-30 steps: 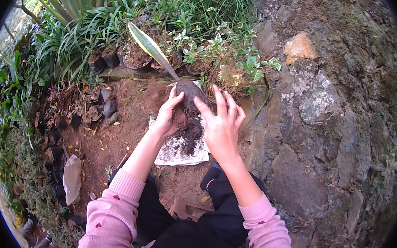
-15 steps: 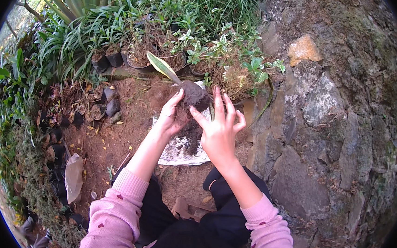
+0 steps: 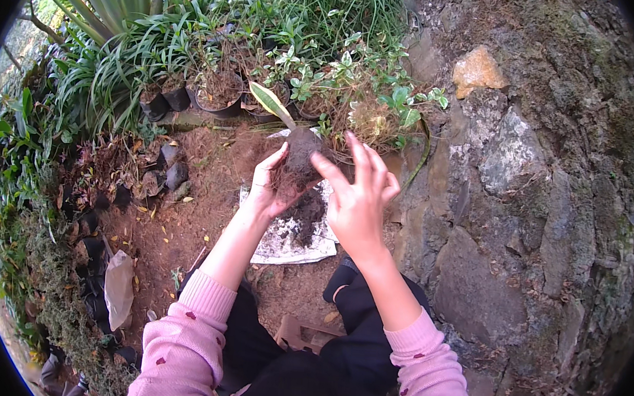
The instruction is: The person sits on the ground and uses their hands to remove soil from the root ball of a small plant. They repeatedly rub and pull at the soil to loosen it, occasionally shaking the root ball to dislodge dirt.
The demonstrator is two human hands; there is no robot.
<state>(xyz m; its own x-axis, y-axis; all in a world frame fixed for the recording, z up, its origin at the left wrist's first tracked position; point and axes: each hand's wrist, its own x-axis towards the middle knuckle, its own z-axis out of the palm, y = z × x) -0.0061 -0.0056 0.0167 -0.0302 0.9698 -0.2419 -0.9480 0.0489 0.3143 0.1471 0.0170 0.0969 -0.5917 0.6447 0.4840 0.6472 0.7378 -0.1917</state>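
Note:
A snake plant leaf (image 3: 271, 103), green with pale yellow edges, rises from a dark root ball (image 3: 302, 154). My left hand (image 3: 268, 188) is wrapped round the left and lower side of that root ball and holds it up. On the other side, my right hand (image 3: 358, 197) has its fingers spread, with the index fingertip at or very near the soil; its fingers are slightly blurred. Below both hands a white sack (image 3: 290, 249) lies on the ground, with loose dark soil (image 3: 304, 223) heaped on it.
Black pots (image 3: 220, 101) with plants line the far side of the reddish ground. To the right rises a rough stone wall (image 3: 481, 285). A crumpled translucent plastic bag (image 3: 118, 288) lies at left, near dark stones (image 3: 175, 174). My shod foot (image 3: 341, 279) is beside the sack.
The root ball has tilted slightly, and the leaf now sits a little further right and more upright. My right hand's fingers have shifted over the soil's right side. My left hand keeps its hold.

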